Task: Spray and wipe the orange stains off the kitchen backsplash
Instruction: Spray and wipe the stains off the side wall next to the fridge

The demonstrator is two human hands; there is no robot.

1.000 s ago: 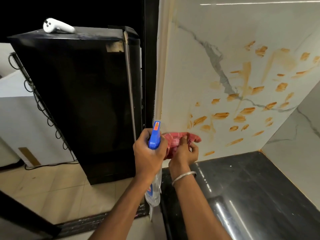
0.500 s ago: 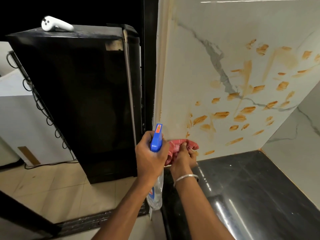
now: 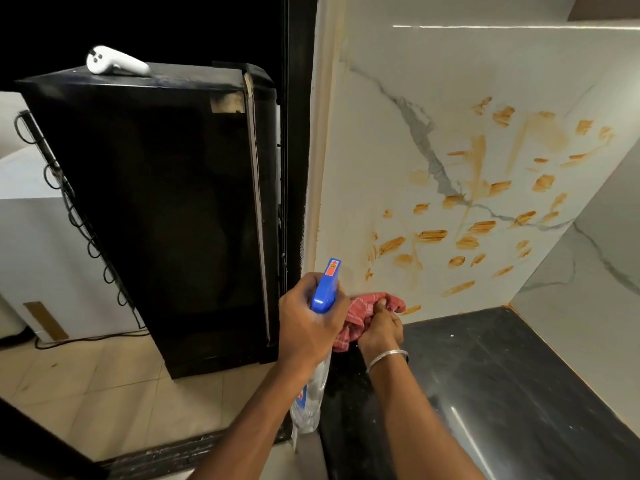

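We hold bottle and cloth at the foot of the stained wall.

Head view: our left hand (image 3: 308,327) is wrapped round the neck of the spray bottle (image 3: 325,285), whose long axis runs from its clear body near us up to the nozzle aimed at the backsplash (image 3: 398,133). Our right hand (image 3: 379,327) bunches a red cloth (image 3: 360,306) in curled fingers, seemingly against the wall's low edge just above the black counter (image 3: 485,358). The orange stains (image 3: 431,235) spread above and right of the cloth; the right hand is nearer, so we judge the wipe must travel up and rightward.
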